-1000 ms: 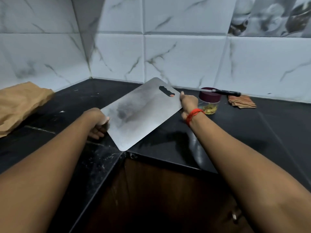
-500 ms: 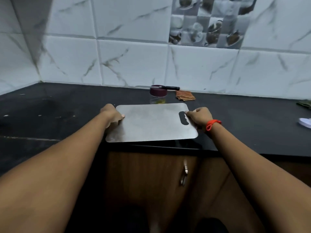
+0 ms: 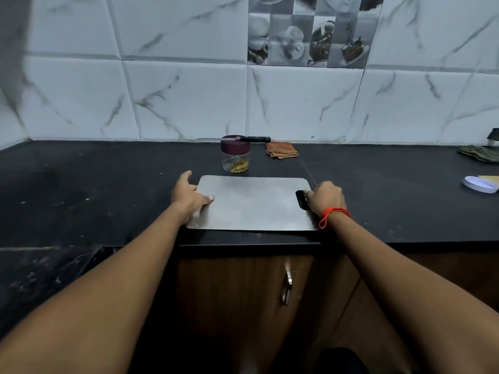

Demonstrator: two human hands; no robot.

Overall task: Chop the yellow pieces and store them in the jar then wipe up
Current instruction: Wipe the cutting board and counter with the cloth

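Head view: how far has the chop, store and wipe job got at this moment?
Done, apparently: yellow pieces sit in the jar, its maroon lid on, the knife laid across it, and the steel board looks bare. In hand: the left hand and right hand hold the board's two ends, flat on the counter. Left: wiping, it seems; the folded cloth lies by the wall, untouched.
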